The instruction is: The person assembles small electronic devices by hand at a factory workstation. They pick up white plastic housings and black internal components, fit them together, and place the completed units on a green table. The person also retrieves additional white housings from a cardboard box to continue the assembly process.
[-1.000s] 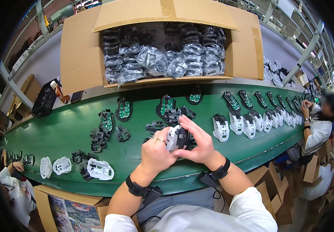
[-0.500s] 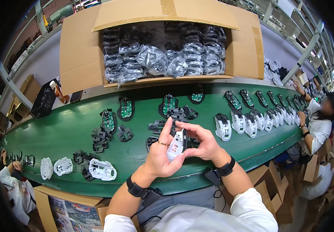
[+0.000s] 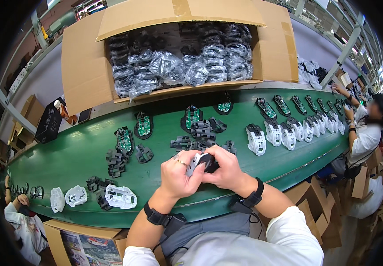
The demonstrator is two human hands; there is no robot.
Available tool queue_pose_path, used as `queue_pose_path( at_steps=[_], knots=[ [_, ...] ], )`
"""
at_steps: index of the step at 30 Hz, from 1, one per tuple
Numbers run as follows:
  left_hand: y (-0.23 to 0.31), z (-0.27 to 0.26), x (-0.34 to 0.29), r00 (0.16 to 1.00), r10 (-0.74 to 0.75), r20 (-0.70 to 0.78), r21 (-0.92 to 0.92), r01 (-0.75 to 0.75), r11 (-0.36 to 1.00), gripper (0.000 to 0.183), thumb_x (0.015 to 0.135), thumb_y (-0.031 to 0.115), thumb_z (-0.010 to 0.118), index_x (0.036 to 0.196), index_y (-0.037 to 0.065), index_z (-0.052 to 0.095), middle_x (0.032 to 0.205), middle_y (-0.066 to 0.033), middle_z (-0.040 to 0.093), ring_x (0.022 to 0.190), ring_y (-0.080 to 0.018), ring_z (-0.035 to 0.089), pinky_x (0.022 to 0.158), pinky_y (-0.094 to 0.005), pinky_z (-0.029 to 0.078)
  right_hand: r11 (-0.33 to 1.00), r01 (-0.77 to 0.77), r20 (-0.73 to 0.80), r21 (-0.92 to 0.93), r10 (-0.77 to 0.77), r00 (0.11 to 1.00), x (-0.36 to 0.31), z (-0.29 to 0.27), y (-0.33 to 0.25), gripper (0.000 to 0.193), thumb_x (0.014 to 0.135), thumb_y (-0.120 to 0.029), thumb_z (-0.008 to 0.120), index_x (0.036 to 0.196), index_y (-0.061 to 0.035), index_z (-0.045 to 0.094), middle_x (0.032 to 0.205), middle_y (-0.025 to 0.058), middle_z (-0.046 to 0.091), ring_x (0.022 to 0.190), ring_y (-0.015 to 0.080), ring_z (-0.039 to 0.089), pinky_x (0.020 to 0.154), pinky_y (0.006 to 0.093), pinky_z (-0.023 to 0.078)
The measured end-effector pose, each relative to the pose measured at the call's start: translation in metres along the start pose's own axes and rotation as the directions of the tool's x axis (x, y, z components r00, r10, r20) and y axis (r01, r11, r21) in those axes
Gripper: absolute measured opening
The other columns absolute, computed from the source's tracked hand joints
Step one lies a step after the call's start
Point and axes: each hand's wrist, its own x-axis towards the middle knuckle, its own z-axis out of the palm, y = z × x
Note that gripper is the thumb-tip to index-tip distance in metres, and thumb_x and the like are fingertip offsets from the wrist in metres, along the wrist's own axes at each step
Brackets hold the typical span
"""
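Observation:
Between both hands, over the near part of the green bench, is a white mouse shell with a black plastic part at its upper right. My left hand wraps the white side, its thumb pressed along the lower edge. On the black end, the fingers and thumb of my right hand are closed. Most of the shell is hidden by my fingers. Just beyond my hands lies a pile of dark grey plastic mouse parts. Left of my hands, a white shell rests on the bench beside more dark parts.
An open carton of plastic-wrapped parts stands behind the green bench. Green circuit boards on black bases lie across it. White shells with black tops line the right side. Co-workers sit at both ends.
The mouse shell has turned between my hands, its black part now facing up and right. My fingers have closed in tighter around it. The whole view has shifted slightly.

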Motion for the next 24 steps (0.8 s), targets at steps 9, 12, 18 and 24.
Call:
queue_pose_path(
  at_steps=[9, 12, 18, 24],
  knots=[
    [-0.007, -0.005, 0.007, 0.921, 0.377, -0.103, 0.140, -0.362, 0.922, 0.033, 0.094, 0.026, 0.063, 0.115, 0.002, 0.070, 0.083, -0.0095, 0.065, 0.071, -0.0276, 0.059, 0.071, -0.0401, 0.049, 0.829, -0.127, 0.128, 0.544, 0.068, 0.989, -0.002, -0.022, 0.019, 0.034, 0.088, -0.006, 0.078, 0.120, 0.0015, 0.069, 0.114, 0.0158, 0.074, 0.104, 0.0249, 0.073, 0.090, 0.0326, 0.057],
    [-0.003, -0.006, 0.004, 0.936, 0.329, -0.128, 0.092, -0.319, 0.943, 0.034, 0.097, 0.031, 0.058, 0.106, 0.001, 0.069, 0.084, -0.0110, 0.064, 0.073, -0.0282, 0.057, 0.073, -0.0399, 0.046, 0.933, 0.065, 0.085, 0.353, -0.102, 0.991, 0.003, -0.026, 0.013, 0.028, 0.083, -0.006, 0.082, 0.108, 0.0004, 0.074, 0.101, 0.0130, 0.078, 0.088, 0.0251, 0.076, 0.081, 0.0323, 0.059],
    [-0.005, 0.000, -0.007, 0.958, 0.201, -0.204, -0.103, -0.225, 0.969, 0.021, 0.090, 0.023, 0.062, 0.091, 0.002, 0.066, 0.080, -0.0098, 0.062, 0.071, -0.0265, 0.056, 0.068, -0.0380, 0.045, 0.960, 0.134, 0.018, 0.245, -0.143, 0.990, -0.002, -0.018, -0.008, 0.026, 0.078, -0.007, 0.085, 0.101, -0.0008, 0.074, 0.094, 0.0121, 0.078, 0.080, 0.0262, 0.075, 0.071, 0.0336, 0.059],
    [-0.003, -0.001, -0.008, 0.907, 0.367, -0.208, -0.023, -0.380, 0.925, 0.028, 0.092, 0.030, 0.062, 0.100, 0.004, 0.067, 0.086, -0.0094, 0.062, 0.074, -0.0284, 0.054, 0.071, -0.0436, 0.046, 0.918, 0.163, 0.021, 0.362, -0.183, 0.983, 0.005, -0.019, -0.010, 0.039, 0.082, -0.012, 0.083, 0.116, 0.0023, 0.071, 0.116, 0.0182, 0.073, 0.108, 0.0356, 0.070, 0.094, 0.0436, 0.055]
  ],
)
